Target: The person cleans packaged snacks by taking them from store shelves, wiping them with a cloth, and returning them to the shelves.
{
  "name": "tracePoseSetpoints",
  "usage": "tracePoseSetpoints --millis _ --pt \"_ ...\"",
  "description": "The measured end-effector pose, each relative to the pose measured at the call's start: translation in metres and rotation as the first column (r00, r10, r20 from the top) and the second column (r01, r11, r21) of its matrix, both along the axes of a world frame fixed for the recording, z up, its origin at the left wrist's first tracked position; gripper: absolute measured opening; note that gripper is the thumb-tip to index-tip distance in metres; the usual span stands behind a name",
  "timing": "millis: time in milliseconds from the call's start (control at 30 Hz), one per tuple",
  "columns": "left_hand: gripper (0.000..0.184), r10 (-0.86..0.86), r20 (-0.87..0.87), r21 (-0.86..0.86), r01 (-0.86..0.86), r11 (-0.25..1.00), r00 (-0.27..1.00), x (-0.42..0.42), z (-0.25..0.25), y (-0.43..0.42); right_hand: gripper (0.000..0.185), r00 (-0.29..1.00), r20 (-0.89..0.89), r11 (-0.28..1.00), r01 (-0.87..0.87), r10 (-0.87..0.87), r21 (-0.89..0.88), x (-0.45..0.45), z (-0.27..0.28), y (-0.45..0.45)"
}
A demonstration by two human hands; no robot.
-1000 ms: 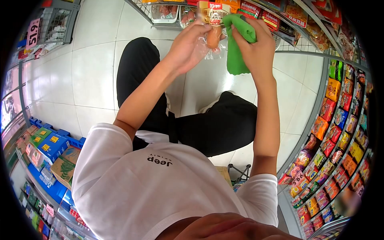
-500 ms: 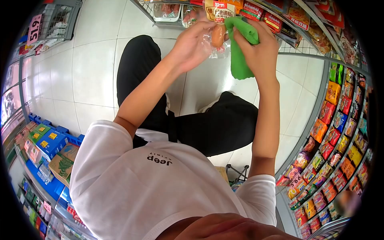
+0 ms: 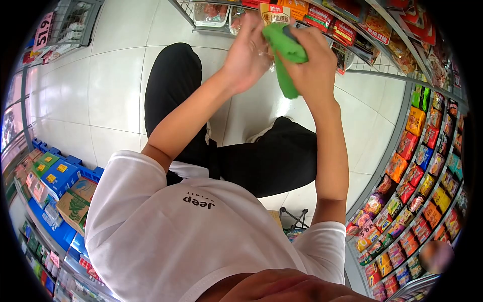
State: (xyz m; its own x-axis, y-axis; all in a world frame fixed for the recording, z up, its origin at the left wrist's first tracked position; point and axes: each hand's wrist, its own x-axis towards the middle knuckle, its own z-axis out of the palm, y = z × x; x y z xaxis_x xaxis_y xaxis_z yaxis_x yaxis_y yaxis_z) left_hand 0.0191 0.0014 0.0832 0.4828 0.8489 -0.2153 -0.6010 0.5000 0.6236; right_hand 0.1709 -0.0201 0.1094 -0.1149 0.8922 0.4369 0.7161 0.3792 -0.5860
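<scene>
My left hand point(image 3: 246, 60) grips the left side of a packaged sausage point(image 3: 275, 13), a clear pack with a cream and red printed top. Its fingers are partly smeared by motion. My right hand point(image 3: 316, 63) is closed around a green cloth point(image 3: 291, 48), which lies across the front of the pack. Most of the sausage is hidden behind the cloth, and one end of the cloth hangs down below my right hand.
Just beyond my hands, a wire shelf point(image 3: 375, 70) carries packaged foods and a clear tub point(image 3: 210, 14). Rows of colourful snack packets point(image 3: 415, 173) line the right. Cartons point(image 3: 78, 201) stand at the lower left. A folding stool frame point(image 3: 294, 217) is beside me.
My right hand and the green cloth have moved left over the pack, covering the sausage that showed before. My left hand has shifted slightly right and turned more upright.
</scene>
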Motion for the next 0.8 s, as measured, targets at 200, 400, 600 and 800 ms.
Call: tracePoseSetpoints --millis 200,400,600,800 --pt "0.081 0.063 0.020 -0.093 -0.060 0.994 0.998 0.007 0.011 -0.006 0.036 0.998 -0.049 0.999 0.036 -0.037 -0.018 -0.003 -0.004 0.006" --pt "0.057 0.345 0.316 -0.339 -0.234 0.911 0.884 0.013 -0.001 0.010 0.035 0.998 -0.053 0.996 0.013 -0.018 -0.093 -0.006 -0.004 0.004" --pt "0.077 0.285 0.442 -0.232 -0.199 0.952 0.850 0.004 -0.011 0.021 0.034 0.986 0.009 0.956 -0.160 0.167 -0.245 -0.001 0.003 -0.001" --pt "0.070 0.323 0.404 -0.282 -0.219 0.934 0.856 0.005 -0.005 0.015 0.034 0.997 0.024 0.995 -0.070 0.072 -0.071 0.001 -0.010 0.002"
